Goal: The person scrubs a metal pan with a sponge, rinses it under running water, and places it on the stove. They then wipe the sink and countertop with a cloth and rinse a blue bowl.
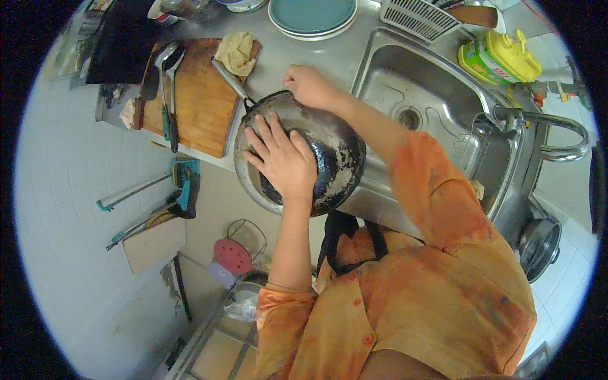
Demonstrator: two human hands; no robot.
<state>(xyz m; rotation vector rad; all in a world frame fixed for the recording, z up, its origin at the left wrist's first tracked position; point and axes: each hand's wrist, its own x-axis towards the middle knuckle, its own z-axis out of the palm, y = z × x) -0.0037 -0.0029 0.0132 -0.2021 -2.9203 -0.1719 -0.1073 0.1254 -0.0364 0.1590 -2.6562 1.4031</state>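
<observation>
An upturned wok (327,161) with a worn, blackened underside lies over the counter's front edge, beside the sink. My left hand (283,159) rests flat on its underside with the fingers spread. At the wok's far rim is my right hand (306,85), its fingers curled; whether they grip the rim is hidden. The wok's metal handle (231,81) points up and left, over the edge of a wooden cutting board (199,104). Near the handle's end a crumpled beige cloth (236,53) sits on the board.
A ladle (164,90) and a turner lie on the board, with a cleaver at its left. Stacked plates (312,16) stand at the back. Right are the steel sink (403,90), faucet (560,137), white dish rack (418,19) and yellow-green container (498,57). A lidded pan (539,249) sits far right.
</observation>
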